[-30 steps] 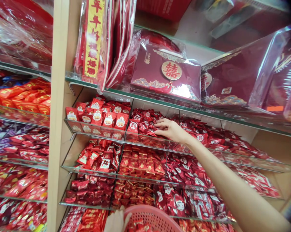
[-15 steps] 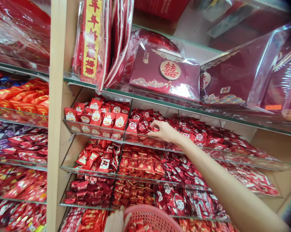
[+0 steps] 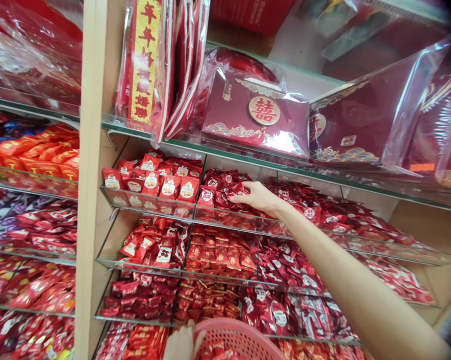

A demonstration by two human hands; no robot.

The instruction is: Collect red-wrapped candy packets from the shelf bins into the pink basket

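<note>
My right hand (image 3: 259, 197) reaches into the top glass bin of dark red candy packets (image 3: 225, 187), its fingers closed around a packet in the pile. My left hand (image 3: 182, 342) grips the rim of a pink plastic basket (image 3: 235, 335) at the bottom edge of the view; red packets lie inside the basket. The bin to the left holds red packets with white labels (image 3: 154, 182).
Tiered glass shelves (image 3: 180, 272) hold several bins of red wrapped sweets. A wooden upright (image 3: 88, 200) divides them from more bins (image 3: 34, 160) on the left. Above, a glass shelf carries a maroon gift box in plastic (image 3: 257, 117) and red banner packs (image 3: 145, 60).
My right hand has slid a little up and left in the candy bin, and its fingers have curled from spread over the packets into a grasp. The left hand and basket stay put.
</note>
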